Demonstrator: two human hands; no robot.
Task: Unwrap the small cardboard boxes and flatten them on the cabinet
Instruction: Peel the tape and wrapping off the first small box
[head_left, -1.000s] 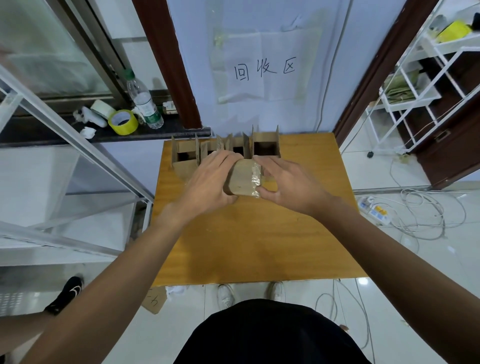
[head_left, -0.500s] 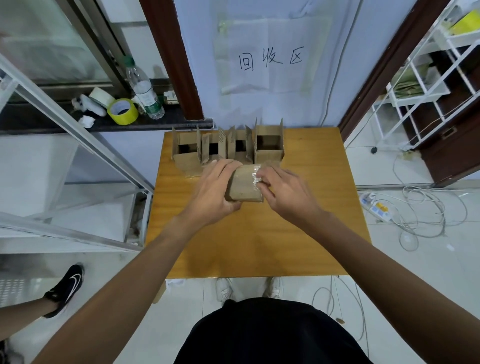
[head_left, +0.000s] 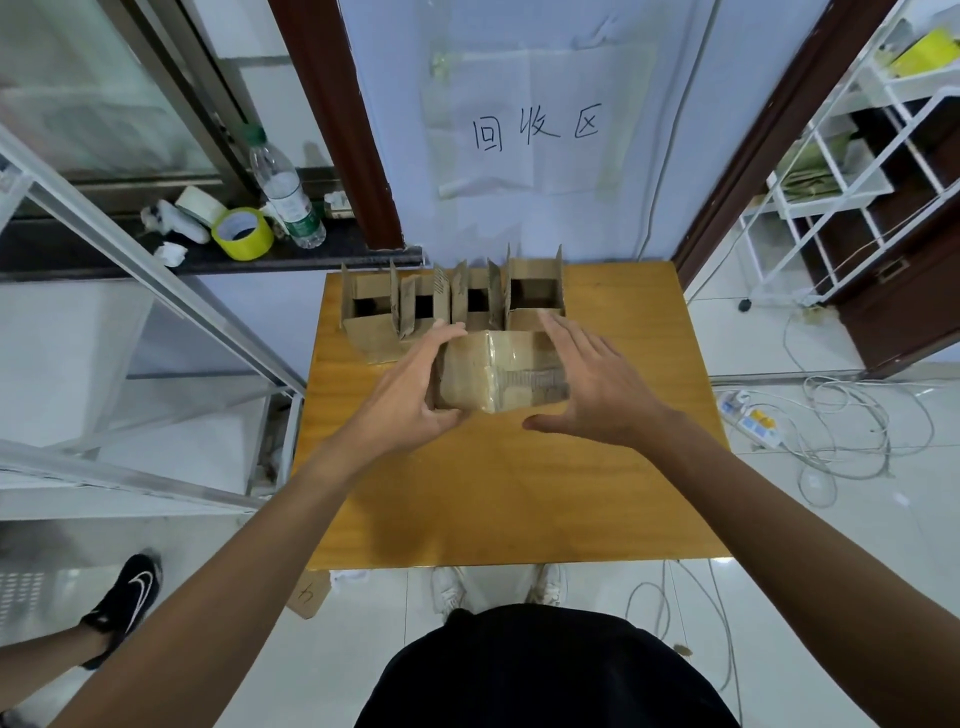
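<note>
A small taped cardboard box (head_left: 498, 375) sits on the wooden cabinet top (head_left: 519, 499), with shiny tape over its top and front. My left hand (head_left: 410, 387) grips its left side, thumb under the front corner. My right hand (head_left: 592, 389) is spread with straight fingers over the box's right end; the thumb points left, clear of the front face. Behind the box, several opened small boxes (head_left: 452, 304) stand in a row with their flaps up.
A ledge at the back left carries a yellow tape roll (head_left: 242, 234), a white tape roll (head_left: 200, 205) and a plastic bottle (head_left: 285, 192). A white wire shelf (head_left: 852, 156) stands at the right. Cables and a power strip (head_left: 748, 418) lie on the floor. Another person's shoe (head_left: 124, 597) is at the lower left.
The box has turned so its taped top faces up. My right hand has let go of the tape edge and now spreads open over the box's right end.
</note>
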